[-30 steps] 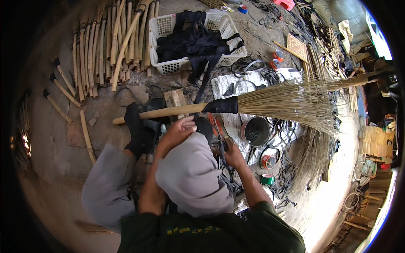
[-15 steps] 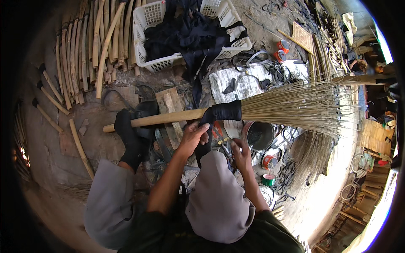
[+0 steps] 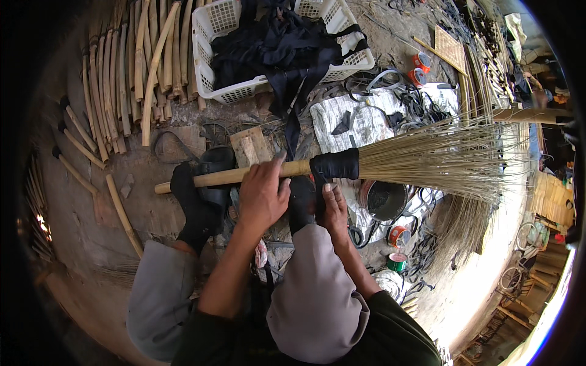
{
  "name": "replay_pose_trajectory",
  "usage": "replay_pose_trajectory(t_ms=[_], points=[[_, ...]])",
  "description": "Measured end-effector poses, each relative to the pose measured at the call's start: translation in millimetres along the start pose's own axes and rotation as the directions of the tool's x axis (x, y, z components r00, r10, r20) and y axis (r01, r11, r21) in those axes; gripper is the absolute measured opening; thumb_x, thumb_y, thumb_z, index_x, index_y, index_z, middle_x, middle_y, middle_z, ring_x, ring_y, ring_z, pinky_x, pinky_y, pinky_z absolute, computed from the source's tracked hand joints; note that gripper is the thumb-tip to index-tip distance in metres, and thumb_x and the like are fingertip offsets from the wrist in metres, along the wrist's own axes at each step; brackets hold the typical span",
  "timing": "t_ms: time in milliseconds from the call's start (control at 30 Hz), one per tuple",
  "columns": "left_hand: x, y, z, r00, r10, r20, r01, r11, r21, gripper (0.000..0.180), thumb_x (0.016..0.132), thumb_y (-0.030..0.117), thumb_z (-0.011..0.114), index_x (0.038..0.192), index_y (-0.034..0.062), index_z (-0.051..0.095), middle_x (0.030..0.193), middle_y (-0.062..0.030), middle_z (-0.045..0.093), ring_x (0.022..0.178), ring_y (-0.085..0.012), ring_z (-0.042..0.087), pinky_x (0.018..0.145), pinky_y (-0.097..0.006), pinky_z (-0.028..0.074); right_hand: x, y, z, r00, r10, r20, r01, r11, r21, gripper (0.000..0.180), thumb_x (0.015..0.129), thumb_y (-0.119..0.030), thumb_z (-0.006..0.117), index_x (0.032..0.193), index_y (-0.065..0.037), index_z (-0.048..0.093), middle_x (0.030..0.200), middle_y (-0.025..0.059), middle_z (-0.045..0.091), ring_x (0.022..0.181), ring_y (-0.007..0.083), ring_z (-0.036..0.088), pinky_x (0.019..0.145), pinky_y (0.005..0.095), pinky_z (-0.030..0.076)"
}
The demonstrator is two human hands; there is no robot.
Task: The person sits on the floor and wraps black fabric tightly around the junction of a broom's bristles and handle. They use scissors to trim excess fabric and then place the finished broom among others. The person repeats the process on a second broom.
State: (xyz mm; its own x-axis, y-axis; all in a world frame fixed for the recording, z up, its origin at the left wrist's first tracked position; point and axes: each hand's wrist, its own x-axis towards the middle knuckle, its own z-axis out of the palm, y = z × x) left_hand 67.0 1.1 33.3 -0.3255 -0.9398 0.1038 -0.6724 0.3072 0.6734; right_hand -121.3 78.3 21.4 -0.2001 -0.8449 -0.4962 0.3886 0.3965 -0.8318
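Note:
A broom lies across in front of me, with pale stiff bristles [image 3: 427, 155] on the right and a wooden handle [image 3: 213, 178] on the left. Black strip is wound into a band [image 3: 336, 163] where the two meet. My left hand [image 3: 261, 194] closes over the handle, fingers across its top and thumb on the near side. Just below the band, my right hand [image 3: 333, 210] has its fingers closed around a loose black strip [image 3: 319, 183] hanging from the winding. Part of that strip is hidden by the hand.
A white plastic basket [image 3: 244, 91] full of black strips stands ahead. Many wooden sticks [image 3: 113, 79] lie at the far left. Beyond my right hand are a dark bowl [image 3: 387, 201], an orange tin [image 3: 399, 236] and a green tin [image 3: 397, 262]. A white sack [image 3: 366, 122] lies under scattered strips.
My left hand has moved from the strip by the band onto the handle. My right hand has come up from beside a tool on the ground to the hanging strip.

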Motion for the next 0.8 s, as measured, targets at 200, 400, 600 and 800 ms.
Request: replay_pose_trajectory(t_ms=[200,400,600,800], points=[[48,-1,21,0.932,-0.049,0.36,-0.019,0.983,0.184,0.076,0.09,0.043,0.077,0.148,0.0051,0.048,0.112,-0.0255,0.071,0.102,-0.0379,0.072,0.085,-0.049,0.057,-13,-28,9,0.939,0.344,0.027,-0.343,0.939,-0.035,0.024,0.108,-0.031,0.061,0.12,-0.011,0.067,0.102,-0.0023,0.068,0.09,0.0062,0.063,0.074,0.023,0.051],[69,-19,28,0.968,0.21,0.139,-0.163,0.942,-0.292,0.05,0.09,0.015,0.073,0.139,0.0085,0.062,0.116,-0.0173,0.075,0.109,-0.0382,0.071,0.093,-0.047,0.056,1,-52,14,0.961,0.253,0.114,-0.226,0.951,-0.21,0.027,0.108,-0.032,0.062,0.123,-0.01,0.064,0.096,-0.0016,0.066,0.089,0.0074,0.061,0.074,0.0264,0.049],[49,-38,32,0.945,0.326,-0.027,-0.32,0.902,-0.291,0.044,0.082,-0.003,0.068,0.125,0.0033,0.073,0.119,-0.0143,0.076,0.109,-0.0337,0.072,0.094,-0.045,0.057,-2,-37,24,0.973,0.006,0.233,0.104,0.882,-0.459,0.033,0.11,-0.037,0.058,0.12,-0.006,0.066,0.091,-0.0002,0.062,0.087,0.0093,0.057,0.079,0.028,0.047],[33,-9,23,0.923,0.363,-0.128,-0.341,0.926,0.164,0.064,0.087,0.018,0.075,0.146,0.0047,0.054,0.112,-0.0164,0.076,0.104,-0.0331,0.074,0.094,-0.044,0.056,-18,-31,23,0.948,0.187,0.256,-0.066,0.906,-0.417,0.038,0.111,-0.042,0.056,0.1,-0.006,0.061,0.079,-0.0022,0.054,0.071,0.0099,0.048,0.065,0.0288,0.041]])
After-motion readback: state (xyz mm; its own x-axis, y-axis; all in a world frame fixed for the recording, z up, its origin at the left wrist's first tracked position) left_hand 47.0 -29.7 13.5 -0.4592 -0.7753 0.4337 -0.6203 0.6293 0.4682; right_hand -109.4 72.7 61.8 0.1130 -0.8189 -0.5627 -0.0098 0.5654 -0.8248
